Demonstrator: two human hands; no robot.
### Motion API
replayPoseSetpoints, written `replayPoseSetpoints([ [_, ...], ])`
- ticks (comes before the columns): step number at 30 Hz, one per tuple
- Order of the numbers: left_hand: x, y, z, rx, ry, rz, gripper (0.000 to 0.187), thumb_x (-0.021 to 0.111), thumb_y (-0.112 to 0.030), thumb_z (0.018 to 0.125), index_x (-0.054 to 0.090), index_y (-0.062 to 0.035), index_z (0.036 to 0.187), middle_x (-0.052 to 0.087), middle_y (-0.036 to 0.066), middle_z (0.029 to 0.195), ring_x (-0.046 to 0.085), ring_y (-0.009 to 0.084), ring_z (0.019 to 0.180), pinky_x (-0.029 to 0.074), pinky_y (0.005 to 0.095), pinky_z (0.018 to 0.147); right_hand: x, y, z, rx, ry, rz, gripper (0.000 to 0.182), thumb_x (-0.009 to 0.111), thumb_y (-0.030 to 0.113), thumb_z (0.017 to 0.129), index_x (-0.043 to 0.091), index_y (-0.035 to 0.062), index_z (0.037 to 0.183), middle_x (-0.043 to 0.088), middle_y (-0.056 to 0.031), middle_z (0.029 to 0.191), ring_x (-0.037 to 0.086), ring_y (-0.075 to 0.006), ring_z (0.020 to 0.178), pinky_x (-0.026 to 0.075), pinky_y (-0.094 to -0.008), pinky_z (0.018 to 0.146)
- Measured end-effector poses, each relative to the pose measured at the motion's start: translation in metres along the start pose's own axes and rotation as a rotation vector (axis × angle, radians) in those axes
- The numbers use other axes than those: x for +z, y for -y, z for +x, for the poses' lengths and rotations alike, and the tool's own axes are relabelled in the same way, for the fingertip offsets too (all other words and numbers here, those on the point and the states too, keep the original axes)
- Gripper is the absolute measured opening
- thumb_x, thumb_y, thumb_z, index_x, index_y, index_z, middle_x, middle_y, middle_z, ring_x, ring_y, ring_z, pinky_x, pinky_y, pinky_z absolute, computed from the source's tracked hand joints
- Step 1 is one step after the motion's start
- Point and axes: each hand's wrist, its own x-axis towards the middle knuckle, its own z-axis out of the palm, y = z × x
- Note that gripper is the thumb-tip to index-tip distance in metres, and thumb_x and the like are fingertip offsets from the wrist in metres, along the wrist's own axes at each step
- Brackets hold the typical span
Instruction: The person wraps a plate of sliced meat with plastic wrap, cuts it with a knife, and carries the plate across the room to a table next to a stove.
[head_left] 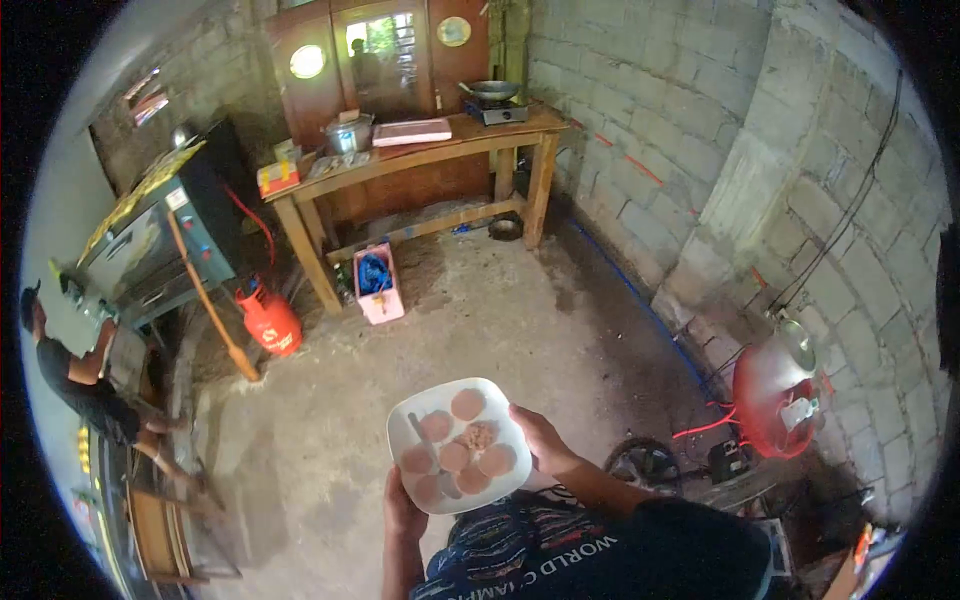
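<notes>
Both hands hold a white, rounded-square plate (405,408) in front of my body, low in the middle of the view. Several flat, round pinkish-brown pieces (468,405) lie on it, with a crumbly heap (480,436) among them. My left hand (404,508) grips the plate's lower left edge, its fingers partly hidden beneath. At the right edge my right hand (540,440) has its thumb near the rim and its other fingers out of sight under the plate.
Ahead stands a wooden table (420,160) with a pot (349,134) and a stove (497,112) bearing a pan. A red gas cylinder (270,320), a pink box (378,300) and a leaning wooden pole (205,290) are on the floor. Another person (85,385) is at far left.
</notes>
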Motion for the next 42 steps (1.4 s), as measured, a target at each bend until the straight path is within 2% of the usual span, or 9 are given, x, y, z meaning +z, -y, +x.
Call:
replayPoseSetpoints([
  [3, 0.035, -0.042, 0.103, -0.129, 0.099, 0.160, 0.058, 0.040, -0.046, 0.111, 0.050, -0.0031, 0.150, 0.059, 0.014, 0.146, 0.058, 0.0316, 0.133, 0.046, 0.0483, 0.114, 0.014, 0.069, 0.035, -0.069, -0.062, 0.044, 0.055, 0.041, 0.042, 0.113, 0.052, 0.0005, 0.146, 0.064, -0.0159, 0.137, 0.063, -0.0282, 0.125, 0.050, -0.0449, 0.108],
  [11, 0.133, -0.042, 0.397, -0.172, 0.219, 0.300, 0.053, 0.040, -0.035, 0.113, 0.049, 0.0026, 0.149, 0.058, 0.017, 0.146, 0.059, 0.0311, 0.132, 0.048, 0.0462, 0.112, -0.089, 0.180, 0.226, -0.189, -0.377, 0.240, 0.055, 0.049, 0.045, 0.110, 0.052, 0.0032, 0.147, 0.064, -0.0138, 0.136, 0.063, -0.0283, 0.122, 0.052, -0.0453, 0.105],
  [18, 0.259, -0.027, 0.594, -0.143, 0.144, 0.225, 0.050, 0.047, -0.033, 0.111, 0.054, 0.0050, 0.144, 0.063, 0.016, 0.139, 0.063, 0.0282, 0.125, 0.051, 0.0426, 0.107, -0.188, 0.330, 0.404, -0.185, -0.310, 0.316, 0.055, 0.049, 0.045, 0.110, 0.054, 0.0026, 0.145, 0.065, -0.0127, 0.134, 0.063, -0.0273, 0.122, 0.052, -0.0441, 0.105],
  [27, 0.353, -0.013, 0.852, -0.085, 0.191, 0.265, 0.056, 0.041, -0.042, 0.112, 0.048, -0.0042, 0.152, 0.059, 0.012, 0.145, 0.060, 0.0309, 0.129, 0.051, 0.0465, 0.107, -0.277, 0.509, 0.587, -0.166, -0.248, 0.090, 0.066, 0.046, 0.054, 0.108, 0.053, 0.0015, 0.147, 0.062, -0.0159, 0.144, 0.060, -0.0313, 0.130, 0.045, -0.0480, 0.113],
  [29, 0.377, -0.009, 0.925, -0.138, 0.219, 0.280, 0.057, 0.043, -0.044, 0.111, 0.048, -0.0050, 0.153, 0.060, 0.011, 0.144, 0.062, 0.0306, 0.127, 0.052, 0.0459, 0.106, -0.330, 0.531, 0.641, -0.247, -0.077, 0.146, 0.067, 0.047, 0.053, 0.107, 0.052, 0.0017, 0.149, 0.061, -0.0159, 0.145, 0.058, -0.0310, 0.132, 0.044, -0.0484, 0.114],
  [32, 0.430, 0.000, 1.032, -0.165, 0.164, 0.140, 0.047, 0.051, -0.034, 0.110, 0.057, 0.0006, 0.142, 0.065, 0.013, 0.134, 0.065, 0.0272, 0.122, 0.053, 0.0429, 0.104, -0.357, 0.586, 0.697, -0.311, -0.159, 0.190, 0.066, 0.049, 0.052, 0.106, 0.051, 0.0028, 0.151, 0.060, -0.0161, 0.146, 0.059, -0.0312, 0.130, 0.044, -0.0495, 0.113],
  [36, 0.499, 0.026, 1.178, -0.181, 0.250, 0.154, 0.050, 0.053, -0.037, 0.109, 0.054, -0.0023, 0.145, 0.064, 0.011, 0.138, 0.064, 0.0281, 0.123, 0.053, 0.0435, 0.104, -0.426, 0.642, 0.769, -0.259, -0.233, 0.176, 0.061, 0.057, 0.044, 0.104, 0.052, 0.0028, 0.149, 0.061, -0.0158, 0.145, 0.063, -0.0299, 0.125, 0.049, -0.0473, 0.109],
  [38, 0.531, 0.040, 1.239, -0.185, 0.284, 0.156, 0.052, 0.055, -0.039, 0.108, 0.053, -0.0042, 0.147, 0.062, 0.009, 0.140, 0.064, 0.0287, 0.124, 0.053, 0.0440, 0.105, -0.485, 0.655, 0.821, -0.475, -0.501, -0.729, 0.051, 0.063, 0.033, 0.102, 0.057, 0.0011, 0.141, 0.065, -0.0144, 0.137, 0.066, -0.0280, 0.118, 0.053, -0.0428, 0.101],
  [42, 0.614, 0.062, 1.359, -0.250, 0.373, 0.171, 0.066, 0.052, -0.048, 0.108, 0.039, -0.0058, 0.158, 0.048, 0.011, 0.157, 0.057, 0.0298, 0.133, 0.050, 0.0505, 0.108, -0.576, 0.742, 0.912, -0.589, -0.602, -0.676, 0.040, 0.064, 0.025, 0.101, 0.061, 0.0004, 0.132, 0.069, -0.0124, 0.128, 0.068, -0.0254, 0.112, 0.057, -0.0404, 0.092],
])
